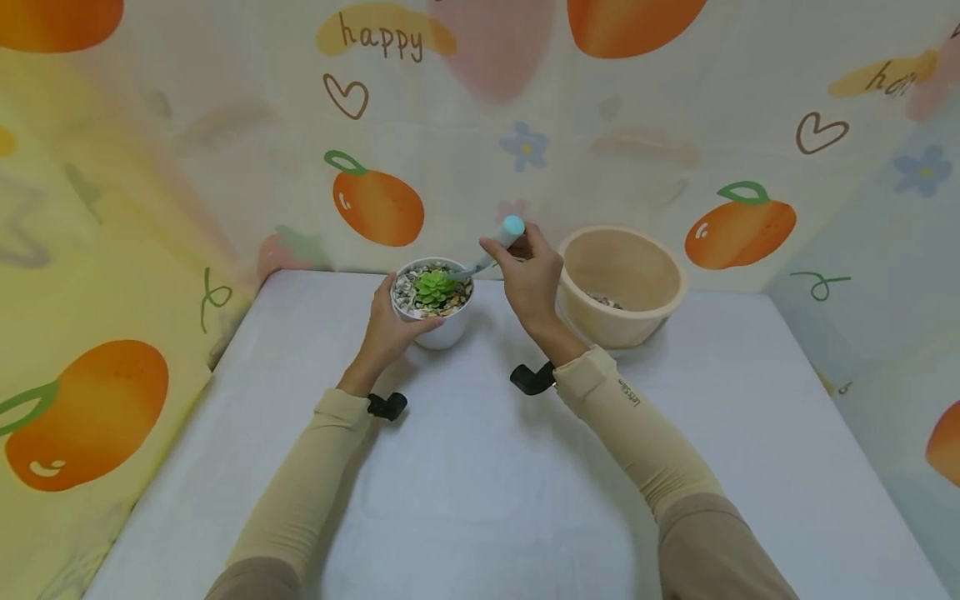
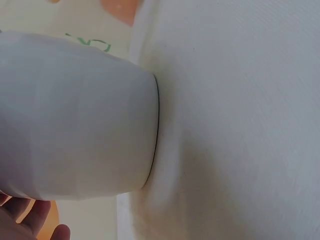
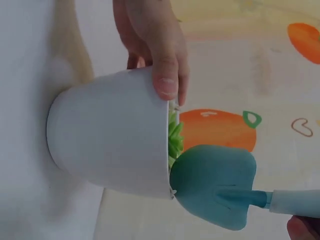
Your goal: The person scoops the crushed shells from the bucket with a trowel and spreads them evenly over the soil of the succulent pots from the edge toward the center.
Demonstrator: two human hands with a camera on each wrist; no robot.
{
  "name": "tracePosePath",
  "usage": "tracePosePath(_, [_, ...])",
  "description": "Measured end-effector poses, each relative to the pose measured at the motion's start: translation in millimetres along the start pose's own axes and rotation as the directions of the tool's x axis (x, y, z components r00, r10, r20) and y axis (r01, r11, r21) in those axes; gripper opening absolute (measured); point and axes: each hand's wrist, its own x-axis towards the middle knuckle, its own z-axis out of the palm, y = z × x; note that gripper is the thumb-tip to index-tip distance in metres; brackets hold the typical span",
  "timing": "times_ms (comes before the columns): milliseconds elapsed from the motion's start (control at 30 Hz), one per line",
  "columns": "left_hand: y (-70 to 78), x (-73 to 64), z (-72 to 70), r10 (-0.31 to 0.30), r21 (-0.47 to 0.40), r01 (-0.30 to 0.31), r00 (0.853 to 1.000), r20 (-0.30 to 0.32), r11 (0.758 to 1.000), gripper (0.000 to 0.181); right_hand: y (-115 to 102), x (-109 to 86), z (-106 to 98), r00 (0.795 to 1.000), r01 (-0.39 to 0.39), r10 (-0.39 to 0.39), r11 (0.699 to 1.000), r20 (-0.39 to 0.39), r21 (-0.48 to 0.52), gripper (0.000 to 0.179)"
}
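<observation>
A white pot [image 1: 444, 335] stands on the table with a green succulent [image 1: 433, 287] amid pebbles at its top. My left hand [image 1: 386, 323] grips this pot, thumb along the near rim and fingers round the left side. In the right wrist view, the left thumb presses the wall just below the rim. My right hand [image 1: 534, 282] holds a small trowel [image 3: 215, 185] by its pale blue handle. The blue-green blade tilts down to the pot's right rim, its tip beside the leaves. The left wrist view shows mostly the pot's side wall.
A larger beige pot [image 1: 622, 327] stands right of the white one, close behind my right hand, with a few pebbles at its bottom. A white cloth [image 1: 480, 475] covers the table. Behind hangs a patterned cloth [image 1: 450, 133] with printed oranges.
</observation>
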Motion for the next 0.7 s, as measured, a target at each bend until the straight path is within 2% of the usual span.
tracePosePath(100, [0.0,-0.7,-1.1,0.001,-0.003,-0.001,1.000,0.001,1.000,0.115,1.9,1.4,-1.9,0.999,-0.044,0.044,0.999,-0.022,0.027,0.033])
tracePosePath(167, [0.7,-1.1,-1.7,-0.002,0.000,0.002,1.000,0.003,1.000,0.115,3.9,3.2,-3.6,0.994,-0.099,0.102,0.993,-0.036,0.071,0.031])
tracePosePath(300, [3.0,-0.9,-2.8,0.000,-0.004,0.000,1.000,0.000,1.000,0.114,7.5,8.4,-7.9,0.970,-0.227,0.238,0.955,-0.039,0.188,0.027])
tracePosePath(400, [4.5,-0.4,-3.6,-0.002,-0.005,0.002,1.000,-0.002,1.000,0.114,9.5,11.8,-11.2,0.950,-0.288,0.309,0.922,-0.043,0.257,0.025])
tracePosePath(567, [5.6,-1.1,-4.0,-0.025,0.005,0.025,1.000,0.005,1.000,0.116,11.6,11.3,-16.7,0.931,-0.338,0.363,0.894,-0.033,0.293,0.024])
tracePosePath(700, [5.3,-2.5,-3.0,-0.033,0.001,0.033,0.999,0.008,0.999,0.116,13.6,10.1,-22.4,0.924,-0.368,0.383,0.877,0.013,0.307,0.023])
